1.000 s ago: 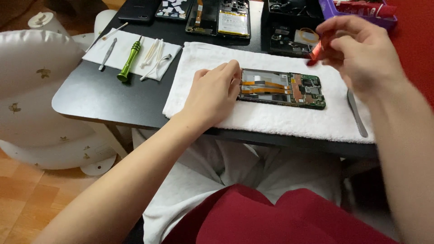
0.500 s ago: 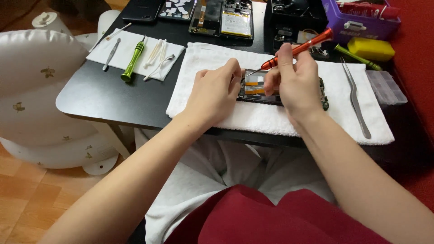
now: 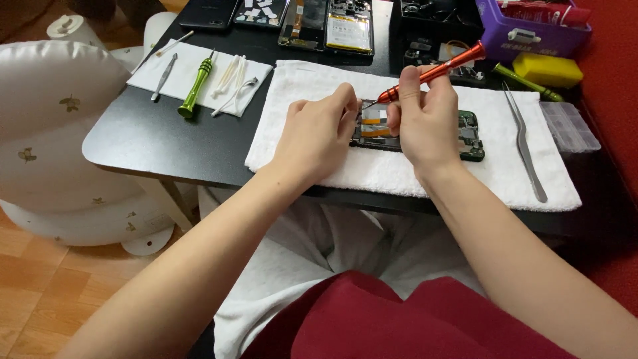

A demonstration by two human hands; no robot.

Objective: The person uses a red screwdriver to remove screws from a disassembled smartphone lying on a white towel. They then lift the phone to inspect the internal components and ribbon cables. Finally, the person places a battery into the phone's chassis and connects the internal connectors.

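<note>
An opened phone with its green circuit board and orange flex cables exposed lies on a white towel on a black table. My left hand rests on the phone's left end and holds it down. My right hand grips a red precision screwdriver, tilted with its tip pointing down-left at the phone's left part, between my two hands. My right hand hides the phone's middle.
Long metal tweezers lie on the towel's right side. A white cloth at the left carries a green screwdriver and small tools. Behind are another opened phone, a purple box, a yellow block and a clear parts case.
My right hand has come down from the upper right with the red screwdriver onto the phone, and its tip is now at the phone's left part. My left hand has stayed on the phone.
</note>
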